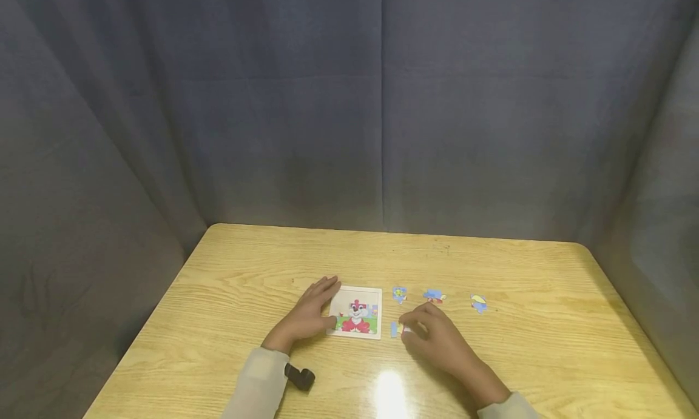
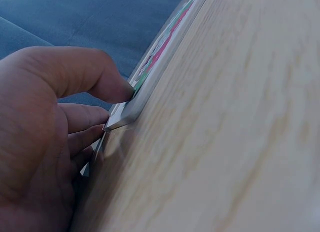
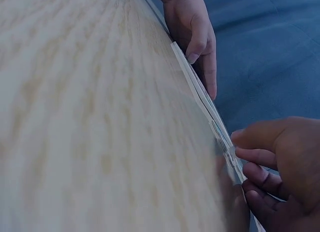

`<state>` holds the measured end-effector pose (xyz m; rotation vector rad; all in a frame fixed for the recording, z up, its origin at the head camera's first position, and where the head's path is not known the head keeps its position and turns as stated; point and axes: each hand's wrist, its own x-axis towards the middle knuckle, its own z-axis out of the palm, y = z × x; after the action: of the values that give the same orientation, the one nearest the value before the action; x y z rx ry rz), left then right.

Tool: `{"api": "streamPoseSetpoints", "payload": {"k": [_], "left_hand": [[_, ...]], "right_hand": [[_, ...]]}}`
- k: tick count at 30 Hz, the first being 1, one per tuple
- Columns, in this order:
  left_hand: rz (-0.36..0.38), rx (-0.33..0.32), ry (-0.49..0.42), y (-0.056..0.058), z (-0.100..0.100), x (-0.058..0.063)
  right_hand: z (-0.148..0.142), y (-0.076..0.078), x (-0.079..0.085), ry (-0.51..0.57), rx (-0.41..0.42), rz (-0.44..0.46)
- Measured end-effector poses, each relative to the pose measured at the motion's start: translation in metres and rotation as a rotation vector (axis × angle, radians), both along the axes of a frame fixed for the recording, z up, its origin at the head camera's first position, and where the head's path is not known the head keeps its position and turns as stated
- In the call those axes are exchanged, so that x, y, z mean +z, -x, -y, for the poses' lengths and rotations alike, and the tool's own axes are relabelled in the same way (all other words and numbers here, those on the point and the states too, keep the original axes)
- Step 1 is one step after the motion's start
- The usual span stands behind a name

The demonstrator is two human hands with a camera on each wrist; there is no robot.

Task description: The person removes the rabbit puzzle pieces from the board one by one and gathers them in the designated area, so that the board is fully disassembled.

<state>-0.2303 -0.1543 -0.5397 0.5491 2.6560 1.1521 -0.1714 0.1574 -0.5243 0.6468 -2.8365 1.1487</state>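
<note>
A square picture puzzle tray lies on the table, its lower part filled with joined pieces of a red-clad cartoon animal. My left hand rests along the tray's left side, fingers stretched out near the far corner. In the left wrist view the thumb presses on the tray's rim. Just right of the tray, my right hand pinches a blue puzzle piece between thumb and fingertips, close to the tabletop. The fingers partly cover that piece.
Three more loose pieces lie farther back on the wooden table: a blue one with a yellow shape, a blue and red one, and a yellow and blue one. A dark grey curtain stands behind the table.
</note>
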Motion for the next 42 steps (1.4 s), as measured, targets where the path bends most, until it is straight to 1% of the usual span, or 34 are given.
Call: {"api": "streamPoseSetpoints", "payload": {"k": [7, 11, 17, 20, 24, 29, 32, 37, 39, 42], "left_hand": [[0.001, -0.009, 0.014, 0.0, 0.002, 0.001], [0.0, -0.006, 0.01, 0.0, 0.001, -0.001], [-0.008, -0.01, -0.008, 0.0, 0.003, -0.003], [-0.009, -0.02, 0.001, -0.001, 0.003, -0.004], [-0.009, -0.031, 0.003, 0.0, 0.002, -0.002], [-0.011, -0.02, -0.001, 0.001, 0.002, 0.0], [-0.011, -0.017, 0.0, 0.001, 0.001, 0.0], [-0.01, -0.024, 0.015, 0.001, 0.002, 0.001], [-0.013, -0.03, 0.019, 0.001, 0.002, 0.001], [-0.02, -0.039, 0.017, 0.0, 0.002, 0.002]], "right_hand": [[-0.002, 0.004, 0.0, 0.032, 0.012, 0.013], [-0.003, 0.007, 0.002, 0.026, 0.021, 0.02], [0.001, 0.012, 0.004, 0.062, 0.055, -0.008], [0.008, 0.013, 0.006, 0.084, 0.059, -0.003], [0.022, 0.017, 0.011, 0.107, 0.058, -0.012], [0.042, 0.025, 0.017, 0.138, 0.052, -0.021], [0.055, 0.029, 0.018, 0.151, 0.069, -0.013], [0.075, 0.031, 0.016, 0.129, 0.137, -0.024], [0.081, 0.03, 0.013, 0.109, 0.153, -0.02], [0.088, 0.029, 0.009, 0.064, 0.152, -0.022]]}}
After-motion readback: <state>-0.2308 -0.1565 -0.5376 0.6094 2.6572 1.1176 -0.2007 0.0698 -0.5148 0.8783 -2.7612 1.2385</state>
